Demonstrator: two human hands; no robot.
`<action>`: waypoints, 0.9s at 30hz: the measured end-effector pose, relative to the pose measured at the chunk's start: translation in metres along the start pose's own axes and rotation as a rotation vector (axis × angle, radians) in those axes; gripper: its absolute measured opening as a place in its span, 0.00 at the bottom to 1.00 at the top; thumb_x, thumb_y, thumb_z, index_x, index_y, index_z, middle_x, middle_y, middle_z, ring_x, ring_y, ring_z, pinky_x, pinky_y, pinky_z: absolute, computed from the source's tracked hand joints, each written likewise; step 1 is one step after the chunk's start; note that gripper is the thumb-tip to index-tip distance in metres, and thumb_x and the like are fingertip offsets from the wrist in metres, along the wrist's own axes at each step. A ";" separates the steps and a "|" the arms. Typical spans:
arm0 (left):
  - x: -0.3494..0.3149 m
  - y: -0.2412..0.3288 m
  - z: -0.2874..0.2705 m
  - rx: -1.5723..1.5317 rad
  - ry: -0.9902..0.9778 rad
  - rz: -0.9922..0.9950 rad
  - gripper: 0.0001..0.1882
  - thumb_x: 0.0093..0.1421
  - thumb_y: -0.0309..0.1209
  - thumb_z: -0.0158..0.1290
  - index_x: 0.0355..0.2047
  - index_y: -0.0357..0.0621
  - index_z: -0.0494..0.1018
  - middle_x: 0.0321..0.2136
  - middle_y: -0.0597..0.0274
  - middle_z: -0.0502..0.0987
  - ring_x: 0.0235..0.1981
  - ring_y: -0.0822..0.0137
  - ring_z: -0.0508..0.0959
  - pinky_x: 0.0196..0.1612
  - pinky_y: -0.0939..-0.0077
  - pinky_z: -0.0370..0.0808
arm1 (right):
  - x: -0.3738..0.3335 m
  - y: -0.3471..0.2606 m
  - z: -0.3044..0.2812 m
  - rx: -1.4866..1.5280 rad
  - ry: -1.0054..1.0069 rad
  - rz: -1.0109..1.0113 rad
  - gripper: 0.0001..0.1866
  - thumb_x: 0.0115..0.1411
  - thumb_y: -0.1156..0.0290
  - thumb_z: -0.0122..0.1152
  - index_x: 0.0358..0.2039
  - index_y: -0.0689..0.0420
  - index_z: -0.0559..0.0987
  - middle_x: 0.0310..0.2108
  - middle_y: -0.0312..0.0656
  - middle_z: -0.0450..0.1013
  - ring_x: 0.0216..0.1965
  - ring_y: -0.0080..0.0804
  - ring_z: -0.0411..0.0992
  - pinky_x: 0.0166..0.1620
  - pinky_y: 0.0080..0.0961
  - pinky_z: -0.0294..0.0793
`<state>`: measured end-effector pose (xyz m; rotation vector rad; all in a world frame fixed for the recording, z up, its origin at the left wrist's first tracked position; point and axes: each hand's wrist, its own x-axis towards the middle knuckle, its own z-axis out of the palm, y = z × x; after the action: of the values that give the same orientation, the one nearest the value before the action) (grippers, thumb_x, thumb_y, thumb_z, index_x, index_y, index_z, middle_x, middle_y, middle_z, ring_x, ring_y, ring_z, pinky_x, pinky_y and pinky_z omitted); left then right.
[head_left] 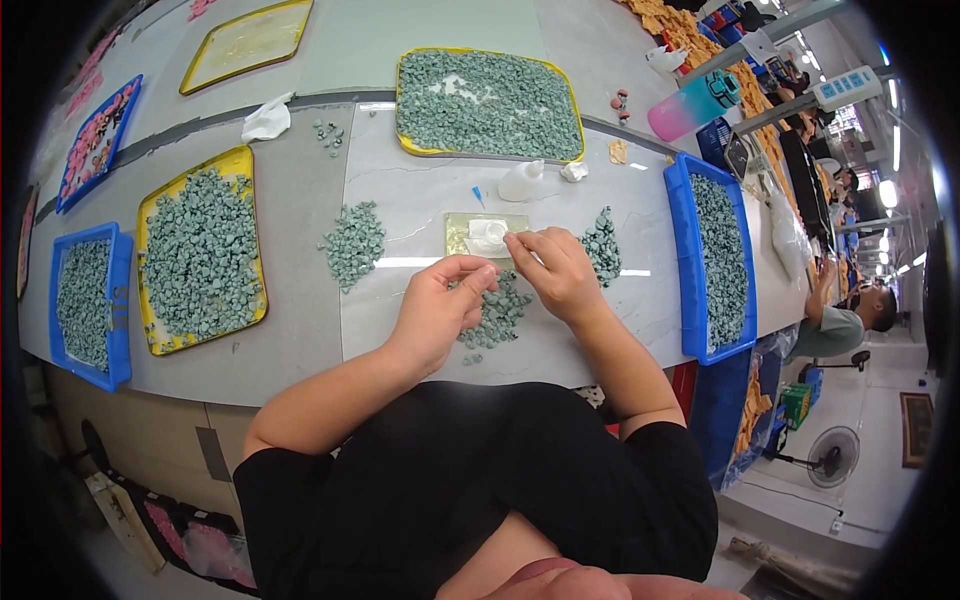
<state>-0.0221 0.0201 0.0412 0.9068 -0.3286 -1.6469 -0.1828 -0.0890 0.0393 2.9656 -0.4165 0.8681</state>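
Marbled workroom tabletop (410,212) under green pieces (497,320)

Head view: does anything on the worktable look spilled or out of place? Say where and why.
A few green pieces lie loose beside a crumpled white cloth, left of the far filled yellow tray; they may be spilled, sitting apart from the larger pile below.

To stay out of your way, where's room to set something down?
Bare table shows between the left yellow tray and left green heap, also between right heap and right blue bin. It's crowded around left hand and right hand: middle heap, small plate, bottle.
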 end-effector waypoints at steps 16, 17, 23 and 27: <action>0.001 -0.002 -0.002 -0.067 0.018 -0.024 0.05 0.62 0.29 0.44 0.32 0.40 0.63 0.23 0.65 0.67 0.15 0.82 0.55 0.17 0.88 0.55 | 0.003 -0.017 -0.014 1.354 0.125 1.181 0.05 0.56 0.75 0.56 0.31 0.64 0.75 0.27 0.37 0.72 0.26 0.21 0.67 0.33 0.17 0.67; 0.001 -0.003 -0.002 -0.087 0.026 -0.039 0.07 0.63 0.31 0.43 0.30 0.41 0.63 0.21 0.68 0.65 0.16 0.82 0.56 0.17 0.88 0.54 | 0.003 -0.017 -0.014 1.354 0.126 1.181 0.05 0.56 0.75 0.56 0.31 0.64 0.75 0.27 0.37 0.72 0.26 0.21 0.67 0.33 0.17 0.67; -0.001 0.002 0.000 -0.124 -0.037 -0.086 0.11 0.64 0.35 0.41 0.27 0.44 0.60 0.18 0.70 0.60 0.16 0.80 0.55 0.16 0.87 0.51 | 0.005 -0.026 -0.019 1.683 0.127 1.253 0.05 0.57 0.74 0.55 0.30 0.63 0.74 0.26 0.39 0.71 0.26 0.22 0.66 0.34 0.21 0.67; -0.003 0.004 0.001 -0.137 -0.056 -0.089 0.11 0.64 0.35 0.41 0.27 0.44 0.60 0.17 0.71 0.59 0.16 0.80 0.55 0.16 0.87 0.51 | 0.011 -0.038 -0.021 1.317 0.130 1.055 0.02 0.54 0.78 0.56 0.27 0.63 0.75 0.26 0.39 0.71 0.26 0.23 0.66 0.33 0.20 0.67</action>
<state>-0.0202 0.0217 0.0454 0.7830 -0.2128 -1.7568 -0.1748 -0.0532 0.0653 3.4628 -2.2881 1.9972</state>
